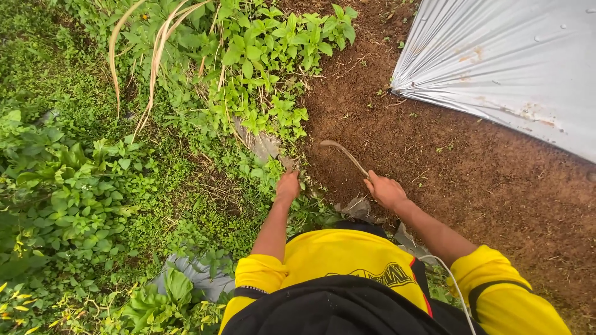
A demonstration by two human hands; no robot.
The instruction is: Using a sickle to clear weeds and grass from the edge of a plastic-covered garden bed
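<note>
My right hand (pixel 385 190) is shut on the handle of a curved sickle (pixel 343 153), whose blade arcs up and left over the bare brown soil (pixel 434 161). At the edge of the green weeds (pixel 261 118), my left hand (pixel 287 185) is closed on a clump of weed stems beside a flat grey stone (pixel 261 144). Both arms come out of yellow sleeves, below the hands.
A silver plastic sheet (pixel 515 62) covers the ground at the upper right. Dense weeds and dry grass blades (pixel 155 56) fill the left half. A grey sack-like piece (pixel 198 276) lies among the leaves at the lower left.
</note>
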